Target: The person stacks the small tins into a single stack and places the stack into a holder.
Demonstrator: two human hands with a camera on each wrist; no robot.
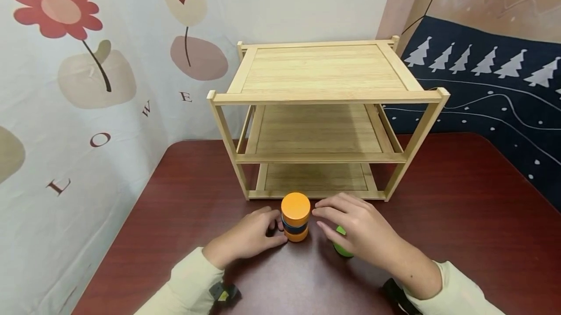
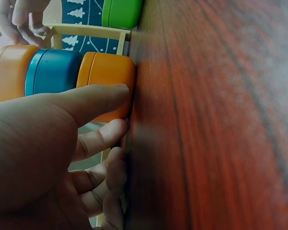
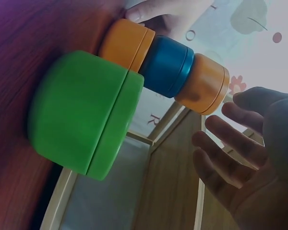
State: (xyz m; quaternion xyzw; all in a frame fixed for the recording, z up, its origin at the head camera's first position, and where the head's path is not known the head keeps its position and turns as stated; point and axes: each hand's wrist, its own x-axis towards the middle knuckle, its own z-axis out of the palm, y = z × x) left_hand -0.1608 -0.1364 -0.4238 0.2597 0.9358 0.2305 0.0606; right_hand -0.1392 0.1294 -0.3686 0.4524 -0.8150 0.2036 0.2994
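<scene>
Your left hand [image 1: 247, 236] is at the left side of the lower orange container [image 1: 296, 236], thumb by it and fingers loosely bent; you cannot tell how firmly they touch. That container stands on the surface [image 1: 175, 198], carrying the blue container [image 3: 168, 66] with the upper orange container [image 1: 295, 206] on top. Your right hand [image 1: 359, 225] has its fingers wide and bare, just right of the stack. The green container [image 3: 81, 112] sits beneath it. Behind stands a wooden rack [image 1: 324, 69].
</scene>
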